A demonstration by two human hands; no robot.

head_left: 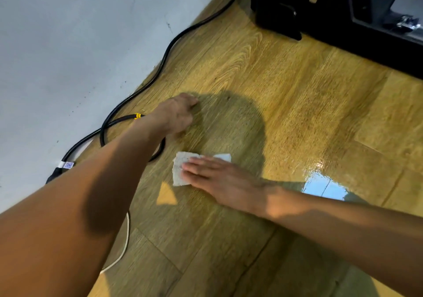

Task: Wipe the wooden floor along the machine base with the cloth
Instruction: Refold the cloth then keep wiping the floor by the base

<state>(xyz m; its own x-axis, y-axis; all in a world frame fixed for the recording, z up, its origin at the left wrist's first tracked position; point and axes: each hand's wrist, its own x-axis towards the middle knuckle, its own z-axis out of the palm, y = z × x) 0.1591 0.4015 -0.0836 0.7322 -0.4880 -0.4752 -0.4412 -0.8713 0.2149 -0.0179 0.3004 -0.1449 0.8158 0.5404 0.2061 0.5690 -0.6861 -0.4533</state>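
1. Presently, the right hand (219,177) is laid flat and open, palm down, on the cloth (180,170); nothing is gripped, the fingers being spread to press the cloth against the wooden floor (286,95). This flat hold is judged to suit a sliding wipe.
2. The left hand (176,114) is set on the floor beyond the cloth, fingers curled under and holding nothing that can be seen. It is judged to be placed there as a prop for body weight while the other arm sweeps.
3. The cloth, small, pale and folded, is found mid-floor, well apart from the machine base (338,22) at upper right. The strip beside that base is judged not yet reached.
4. A black cable (164,54) is noted along the foot of the grey wall (68,33), looping beneath the left forearm; a thin white cord (124,248) lies nearer the body. Snagging by the cloth is considered possible.
5. A glossy, reflective patch (325,182) is recorded right of the wiping hand; whether it is wet or merely glare cannot be told.
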